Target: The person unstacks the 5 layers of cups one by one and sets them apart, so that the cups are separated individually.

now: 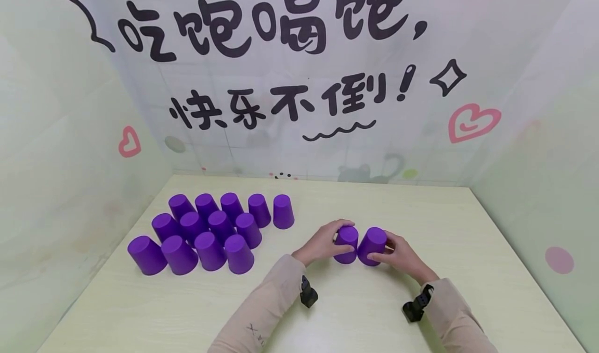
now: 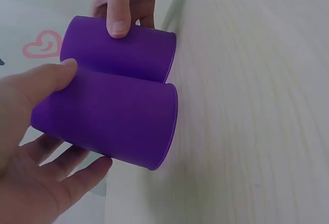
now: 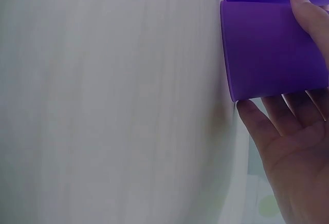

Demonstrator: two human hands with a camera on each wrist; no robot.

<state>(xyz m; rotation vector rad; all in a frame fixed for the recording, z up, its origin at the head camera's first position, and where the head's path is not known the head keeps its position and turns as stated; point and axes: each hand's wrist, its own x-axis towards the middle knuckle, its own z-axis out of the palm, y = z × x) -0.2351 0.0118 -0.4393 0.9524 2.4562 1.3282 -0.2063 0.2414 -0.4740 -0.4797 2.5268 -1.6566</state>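
Two upside-down purple cups stand side by side on the table, right of its middle in the head view. My left hand [image 1: 323, 243] grips the left purple cup [image 1: 346, 238], thumb on the near side and fingers round its outer side. With thumb and fingers, my right hand [image 1: 403, 257] holds the right purple cup [image 1: 372, 244]. The left wrist view shows the left cup [image 2: 113, 116] close beside the right cup [image 2: 121, 49], their walls almost touching. In the right wrist view the right cup [image 3: 272, 49] lies between thumb and fingers.
Several more upside-down purple cups [image 1: 210, 251] stand in three rows at the table's left; one cup [image 1: 283, 212] ends the back row. Printed white cloth walls [image 1: 262, 155] bound the pale wooden table [image 1: 421, 202] at the back and sides. Each wrist carries a black camera [image 1: 308, 293].
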